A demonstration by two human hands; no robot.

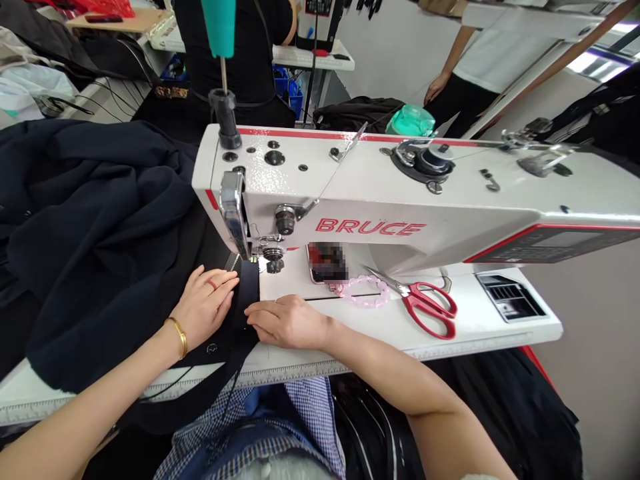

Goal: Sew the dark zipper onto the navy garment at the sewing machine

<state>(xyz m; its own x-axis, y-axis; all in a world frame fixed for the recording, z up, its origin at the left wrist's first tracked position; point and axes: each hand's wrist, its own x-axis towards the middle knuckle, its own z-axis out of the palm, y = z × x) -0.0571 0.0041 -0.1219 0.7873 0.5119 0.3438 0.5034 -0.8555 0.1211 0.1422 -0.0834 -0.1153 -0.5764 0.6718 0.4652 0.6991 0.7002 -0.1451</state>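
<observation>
A dark navy fabric strip (249, 287) runs under the needle area of a white sewing machine (450, 193) marked BRUCE. Flat on the dark cloth, just left of the strip, lies my left hand (206, 300), its fingers stretched toward the presser area. Close to the table's front side, my right hand (287, 321) has its fingers curled and pinched on the strip's right edge. A zipper tape with metal teeth (235, 262) shows by the left fingertips. The needle tip and presser foot are mostly hidden behind the machine head.
Bulky navy cloth (110, 193) is heaped at left. Red-handled scissors (427, 308), a pink beaded loop (367, 292) and a blurred-out phone (327, 262) lie right of my hands. A teal thread cone (219, 27) rises above the machine. Two people are beyond it.
</observation>
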